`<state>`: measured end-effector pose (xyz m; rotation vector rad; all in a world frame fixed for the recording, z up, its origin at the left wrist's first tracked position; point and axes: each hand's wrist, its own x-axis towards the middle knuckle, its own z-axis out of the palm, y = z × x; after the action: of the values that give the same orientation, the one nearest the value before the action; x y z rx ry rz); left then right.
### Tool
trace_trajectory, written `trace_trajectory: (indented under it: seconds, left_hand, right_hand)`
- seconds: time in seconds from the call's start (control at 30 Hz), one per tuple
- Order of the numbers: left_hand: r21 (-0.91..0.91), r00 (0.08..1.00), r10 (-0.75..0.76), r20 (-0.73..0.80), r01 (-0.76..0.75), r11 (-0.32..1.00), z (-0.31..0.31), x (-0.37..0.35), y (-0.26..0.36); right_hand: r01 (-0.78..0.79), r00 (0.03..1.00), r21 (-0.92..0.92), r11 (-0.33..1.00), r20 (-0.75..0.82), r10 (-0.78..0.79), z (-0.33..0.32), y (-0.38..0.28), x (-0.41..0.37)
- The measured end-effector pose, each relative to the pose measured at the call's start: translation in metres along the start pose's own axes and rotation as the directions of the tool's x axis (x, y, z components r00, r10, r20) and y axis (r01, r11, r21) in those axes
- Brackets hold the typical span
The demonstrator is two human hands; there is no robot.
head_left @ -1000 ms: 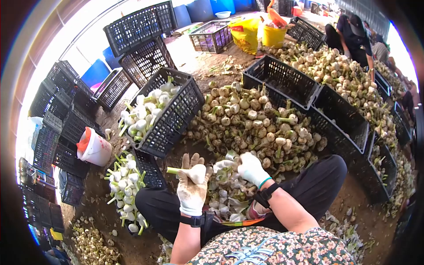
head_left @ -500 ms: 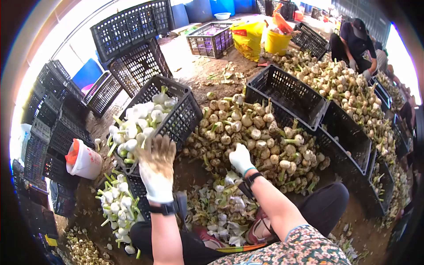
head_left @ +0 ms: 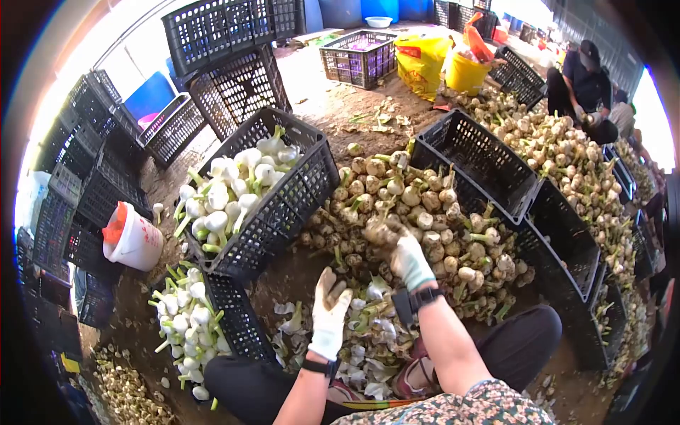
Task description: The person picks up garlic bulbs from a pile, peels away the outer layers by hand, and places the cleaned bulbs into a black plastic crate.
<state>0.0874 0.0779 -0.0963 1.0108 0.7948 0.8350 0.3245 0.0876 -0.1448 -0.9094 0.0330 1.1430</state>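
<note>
One dirty garlic bulb in the right hand

One dirty garlic bulb (head_left: 381, 231) is just above the middle of the frame, at the near edge of the pile of unpeeled garlic (head_left: 432, 205). The gloved right hand (head_left: 409, 261) comes from below and its fingers are closed around this bulb. The gloved left hand (head_left: 330, 317) is lower and a little to the left. Its fingers are spread and loose and grasp nothing, just over the heap of white peels (head_left: 374, 338) at the bottom centre.

Left of the pile stands a black crate (head_left: 294, 202) filled with clean white bulbs (head_left: 234, 185). A second crate (head_left: 239, 322), with more such bulbs, is in the lower left. A white bucket (head_left: 136, 242) stands at the left edge. Another person (head_left: 584, 79) crouches in the upper right corner.
</note>
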Motion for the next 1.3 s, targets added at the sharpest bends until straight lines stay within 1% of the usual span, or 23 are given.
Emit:
trace_trajectory:
  seconds: [0.07,0.13,0.17,0.2,0.27,0.3,0.33,0.4,0.47,0.67,0.73,0.77,0.8,0.87,0.9,0.93,1.0,1.03,1.07,1.13,1.2,1.27,1.3]
  left_hand:
    - [-0.031,0.996,0.069,0.051,-0.068,0.997,0.012,0.001,-0.001]
    - [-0.072,0.992,0.095,0.083,-0.089,0.993,0.024,-0.01,0.018]
    - [-0.151,0.977,0.19,0.1,-0.174,0.973,0.024,-0.016,0.023]
    - [-0.15,0.959,0.264,0.102,-0.248,0.957,0.017,-0.018,0.021]
    - [-0.04,0.945,0.303,0.127,-0.3,0.953,0.004,-0.026,0.015]
    - [-0.025,0.949,0.296,0.105,-0.295,0.955,0.003,-0.032,0.015]
    - [0.031,0.914,0.374,0.155,-0.383,0.923,0.002,-0.038,0.015]
    - [0.053,0.893,0.412,0.179,-0.427,0.903,0.002,-0.049,0.017]
    - [0.024,0.897,0.409,0.169,-0.419,0.908,0.004,-0.061,0.021]
    - [-0.032,0.916,0.362,0.175,-0.362,0.932,0.001,-0.085,0.032]
    - [0.032,0.884,0.425,0.195,-0.439,0.898,0.006,-0.093,0.039]
    - [0.158,0.851,0.467,0.241,-0.509,0.846,0.006,-0.096,0.043]
    - [0.159,0.85,0.467,0.244,-0.51,0.846,0.006,-0.099,0.045]
    - [-0.079,0.925,0.285,0.251,-0.274,0.959,0.009,-0.103,0.05]
    - [-0.078,0.925,0.283,0.252,-0.272,0.959,0.01,-0.104,0.051]
    - [-0.191,0.952,0.182,0.244,-0.137,0.972,0.011,-0.104,0.053]
    - [-0.402,0.964,-0.025,0.265,0.134,0.906,0.015,-0.104,0.057]
    - [-0.376,0.959,-0.05,0.278,0.156,0.913,0.019,-0.107,0.06]
    - [-0.375,0.959,-0.051,0.279,0.157,0.913,0.017,-0.106,0.059]
    - [-0.357,0.928,-0.103,0.358,0.238,0.903,0.014,-0.105,0.058]
    - [-0.277,0.936,-0.129,0.329,0.226,0.934,0.019,-0.108,0.053]
    - [-0.011,0.976,0.175,0.133,-0.175,0.985,0.031,-0.111,0.046]
    - [-0.007,0.976,0.173,0.133,-0.173,0.985,0.031,-0.112,0.051]
  right_hand:
    - [-0.112,0.982,0.033,0.993,0.16,0.105,0.034,0.011,-0.079]
    - [-0.207,0.912,-0.036,0.978,0.354,0.207,0.041,0.025,-0.123]
    - [-0.132,0.913,-0.186,0.974,0.36,0.192,0.039,0.025,-0.136]
    - [0.073,0.946,-0.48,0.874,0.312,0.093,0.052,0.01,-0.158]
    - [0.336,0.909,-0.497,0.8,0.395,-0.137,0.054,0.008,-0.173]
    - [0.285,0.927,-0.505,0.815,0.362,-0.1,0.057,0.006,-0.18]
    - [0.231,0.943,-0.512,0.827,0.328,-0.06,0.06,0.006,-0.188]
    - [0.22,0.963,-0.456,0.862,0.244,-0.117,0.066,0.018,-0.198]
    - [0.154,0.95,-0.2,0.968,0.299,-0.09,0.063,0.028,-0.204]
    - [0.016,0.931,-0.078,0.997,0.365,0.014,0.052,0.025,-0.231]
    - [0.038,0.939,-0.125,0.991,0.344,0.007,0.054,0.022,-0.239]
    - [0.031,0.933,-0.118,0.992,0.359,0.013,0.053,0.019,-0.242]
    - [0.024,0.927,-0.111,0.993,0.374,0.02,0.054,0.015,-0.246]
    - [0.069,0.922,-0.173,0.983,0.387,0.004,0.054,0.005,-0.251]
    - [0.111,0.916,-0.235,0.965,0.402,-0.008,0.052,0.002,-0.253]
    - [0.112,0.916,-0.234,0.966,0.401,-0.009,0.047,0.002,-0.25]
    - [0.51,0.771,-0.363,0.779,0.594,-0.228,0.036,0.003,-0.239]
    - [0.582,0.724,-0.327,0.745,0.626,-0.291,0.032,0.001,-0.235]
    - [0.582,0.724,-0.326,0.745,0.625,-0.292,0.029,0.003,-0.233]
    - [0.47,0.851,-0.493,0.732,0.474,-0.228,0.034,0.002,-0.243]
    - [0.41,0.887,-0.488,0.77,0.41,-0.212,0.031,0.004,-0.243]
    - [0.352,0.916,-0.477,0.805,0.35,-0.193,0.025,0.008,-0.238]
    - [0.332,0.919,-0.423,0.843,0.345,-0.189,0.023,0.008,-0.236]
